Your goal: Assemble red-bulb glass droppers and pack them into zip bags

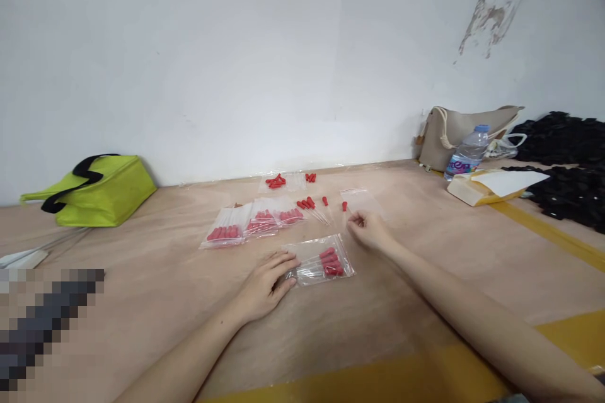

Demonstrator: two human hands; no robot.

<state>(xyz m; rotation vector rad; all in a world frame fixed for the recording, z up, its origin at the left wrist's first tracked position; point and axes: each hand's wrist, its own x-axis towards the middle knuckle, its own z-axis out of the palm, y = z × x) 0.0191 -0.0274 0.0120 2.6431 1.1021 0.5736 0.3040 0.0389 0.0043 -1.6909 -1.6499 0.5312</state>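
A clear zip bag (309, 274) lies in front of me with several red-bulbed droppers (331, 262) inside. My left hand (267, 282) rests at the bag's left end, fingers over its upper side and thumb at its lower edge, holding it. To the right and farther back, my right hand (371, 230) has its fingers curled in at the stem of a single dropper (345, 206); the contact is partly hidden. Another loose dropper (325, 201) lies just left of it, beside a small group of loose droppers (307, 203).
Filled zip bags (224, 233) lie to the left; more red bulbs (276, 181) sit near the wall. An unfilled bag (362, 200) lies behind my right hand. A lime bag (106, 192) stands left; a water bottle (467, 154), beige handbag (435, 138) and black pieces (562, 138) are right.
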